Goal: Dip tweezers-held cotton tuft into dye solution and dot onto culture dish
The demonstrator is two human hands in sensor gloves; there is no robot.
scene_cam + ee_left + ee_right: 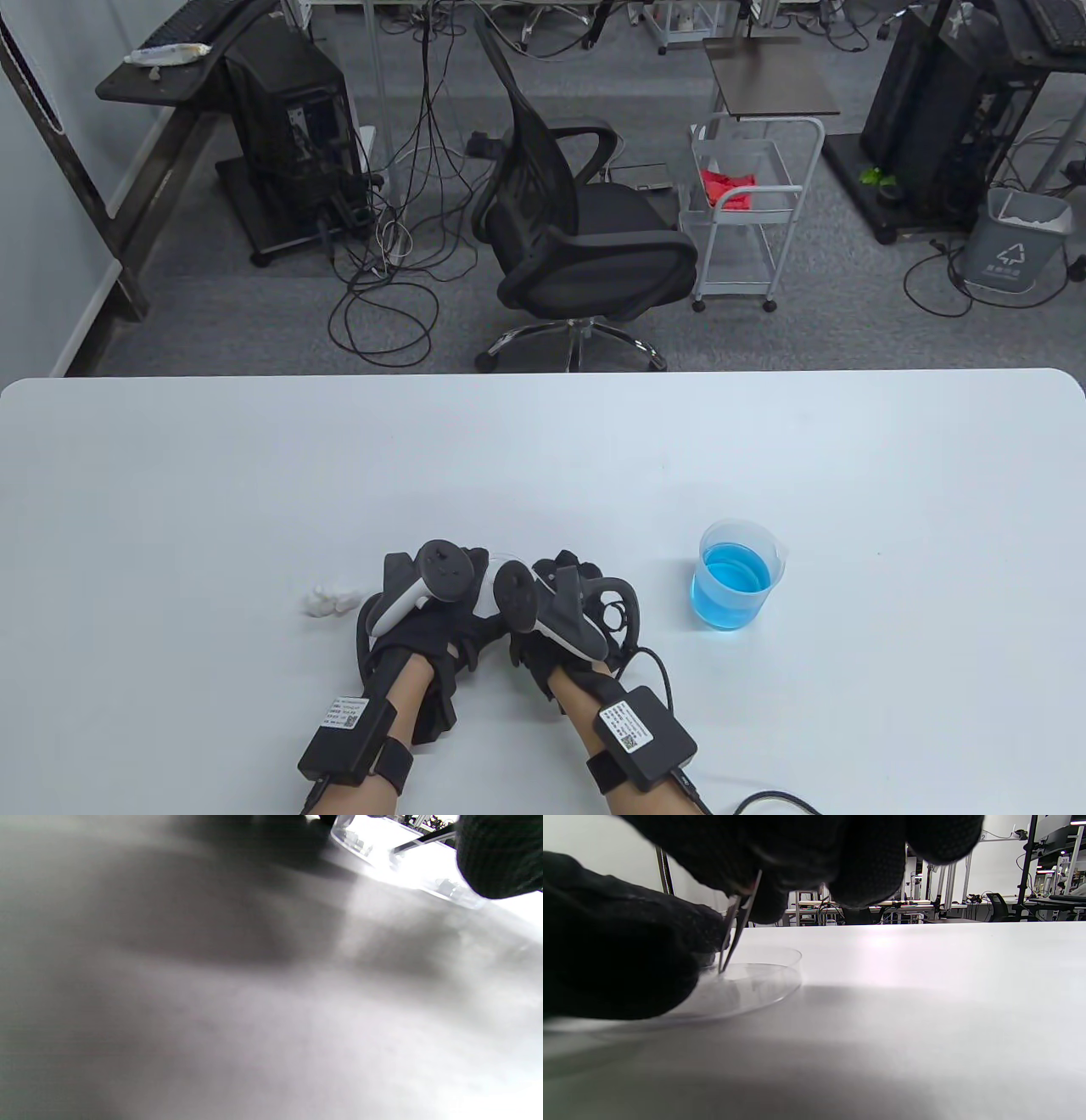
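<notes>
White table (254, 475) in an office, a grey bin (1018, 242) with a recycling mark behind it; the wrist-box labels are too small to read. Near the front edge sits a clear dish (763, 978), the tweezers (734, 929) tips inside it, pinched by the right hand (564, 607). Left hand (424, 594) is at the dish rim, grip unclear. Cotton (329, 599) lies left, blue dye beaker (736, 576) right

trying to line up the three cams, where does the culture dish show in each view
Table view: not visible, hidden under the two hands.
Left wrist view: culture dish at top right, clear rim, blurred.
Right wrist view: left of centre on the table, partly behind a gloved hand.
Shared landmark: the tweezers, tips down in the dish; also top right in the left wrist view.
</notes>
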